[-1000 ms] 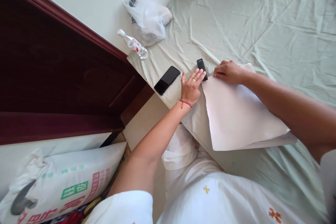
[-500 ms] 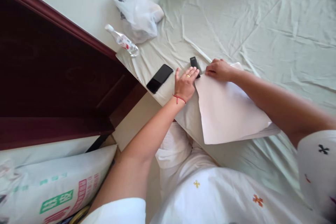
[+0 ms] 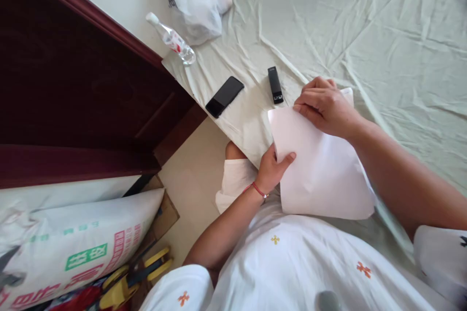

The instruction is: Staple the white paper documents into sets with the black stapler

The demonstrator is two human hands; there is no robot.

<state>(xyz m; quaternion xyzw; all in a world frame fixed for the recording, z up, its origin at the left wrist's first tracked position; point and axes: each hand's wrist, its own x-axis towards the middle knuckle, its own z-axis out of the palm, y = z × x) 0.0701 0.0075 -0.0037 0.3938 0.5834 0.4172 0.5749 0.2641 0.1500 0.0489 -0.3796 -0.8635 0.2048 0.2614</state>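
Note:
My left hand [image 3: 273, 169] grips the left edge of a stack of white paper [image 3: 321, 175], thumb on top and fingers underneath. At the far edge of the sheets, my right hand [image 3: 326, 107] is closed with its fingertips pinching the paper. The near part of the stack is raised over my lap. Just beyond the sheets lies a black stapler [image 3: 275, 85], apart from both hands. A black phone [image 3: 224, 96] rests to its left, near the bed's edge. Part of a white object [image 3: 348, 94] shows behind my right wrist.
A pale green sheet [image 3: 394, 43] covers the bed. Against the wall stand a clear bottle [image 3: 173, 41] and a white plastic bag [image 3: 199, 5]. Dark red wooden furniture [image 3: 80, 73] is at the left. Below it are a printed white sack [image 3: 83, 243] and a yellow object [image 3: 120, 291].
My left hand has left the stapler and moved back to grip the paper's left edge. The stack's near side has lifted toward me. My right hand stays at the far edge.

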